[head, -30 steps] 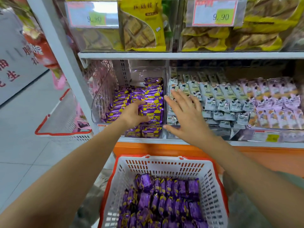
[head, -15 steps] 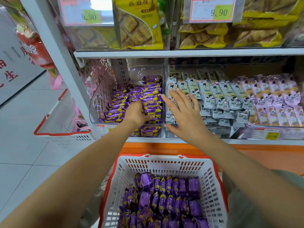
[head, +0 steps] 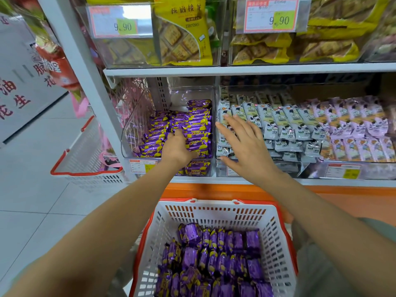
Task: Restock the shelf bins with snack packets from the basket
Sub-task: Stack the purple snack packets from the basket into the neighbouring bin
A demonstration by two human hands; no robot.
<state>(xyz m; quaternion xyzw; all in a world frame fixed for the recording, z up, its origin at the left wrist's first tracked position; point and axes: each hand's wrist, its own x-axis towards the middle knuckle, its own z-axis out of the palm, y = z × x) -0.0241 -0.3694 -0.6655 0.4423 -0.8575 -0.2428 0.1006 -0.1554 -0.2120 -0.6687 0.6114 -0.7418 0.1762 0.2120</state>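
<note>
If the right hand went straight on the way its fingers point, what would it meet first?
Probably the pale packets just beyond the right hand's spread fingers, at the left end of their row. Depth is unclear, so the hand may be above them.

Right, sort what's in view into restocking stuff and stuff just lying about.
For the job:
white basket
purple packets in it
clear bin half full of the same packets

Just lying about:
yellow biscuit bags on the upper shelf
pale packets in the neighbouring bin
second basket on the floor

2 hands (head: 179,147) (head: 246,146), 2 baskets (head: 214,213) (head: 85,156), 2 tags (head: 120,22) (head: 272,16) @9.90
</note>
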